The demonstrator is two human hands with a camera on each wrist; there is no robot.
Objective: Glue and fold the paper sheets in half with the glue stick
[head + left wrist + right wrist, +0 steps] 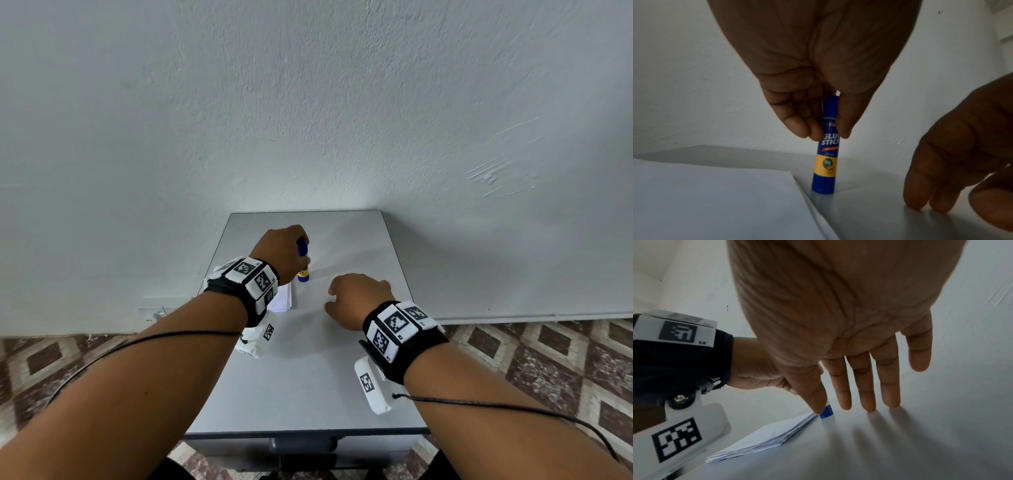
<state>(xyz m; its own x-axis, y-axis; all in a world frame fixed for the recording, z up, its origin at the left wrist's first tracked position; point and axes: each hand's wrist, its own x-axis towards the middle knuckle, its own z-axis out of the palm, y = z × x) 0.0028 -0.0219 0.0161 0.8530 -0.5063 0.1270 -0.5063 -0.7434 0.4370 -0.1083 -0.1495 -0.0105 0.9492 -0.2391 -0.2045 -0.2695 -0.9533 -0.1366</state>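
A blue and yellow glue stick point(303, 265) point(826, 164) stands upright on the grey table point(308, 394), cap on. My left hand point(295, 254) point(829, 135) pinches its upper part between thumb and fingers. Just left of the stick, a stack of white paper sheets point(284, 298) point(715, 203) point(764, 439) lies partly under my left wrist. My right hand point(334, 298) point(869, 404) is to the right of the stick, fingers straight, with its fingertips point(929, 203) touching the surface. It holds nothing. A pale sheet may lie under those fingertips; I cannot tell.
The small table stands against a white wall point(308, 102); its back edge is close behind the glue stick. A drawer handle point(303, 445) shows at the front. Patterned floor tiles point(548, 359) lie on both sides. Cables run from both wrist cameras.
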